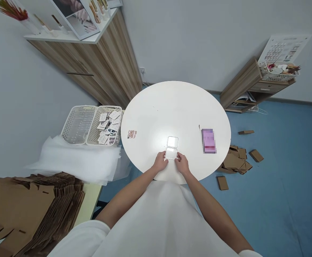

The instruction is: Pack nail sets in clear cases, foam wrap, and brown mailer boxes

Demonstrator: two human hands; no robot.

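Observation:
A small clear plastic case (pixel 171 154) lies with its hinged lid (pixel 172 141) folded back on the white table near my body. My left hand (pixel 160 161) grips the left edge of its lower half between thumb and fingers. On the opposite edge, the fingers and thumb of my right hand (pixel 182 163) close around the near right corner. To the left on the tabletop is a small set of pinkish-brown nail-shaped pieces (pixel 131 134). A purple box (pixel 209 141), partly blurred, lies to the right, with a tiny dark item (pixel 199 126) beside it.
White baskets stand left of the round table (pixel 172 92); one holds several small cards (pixel 109 126), the other clear cases (pixel 78 126). White sheets (pixel 78 157) and stacked flat cardboard (pixel 38 207) lie nearer. Cardboard pieces (pixel 236 160) are on the floor right. Wooden cabinets (pixel 97 60) stand behind.

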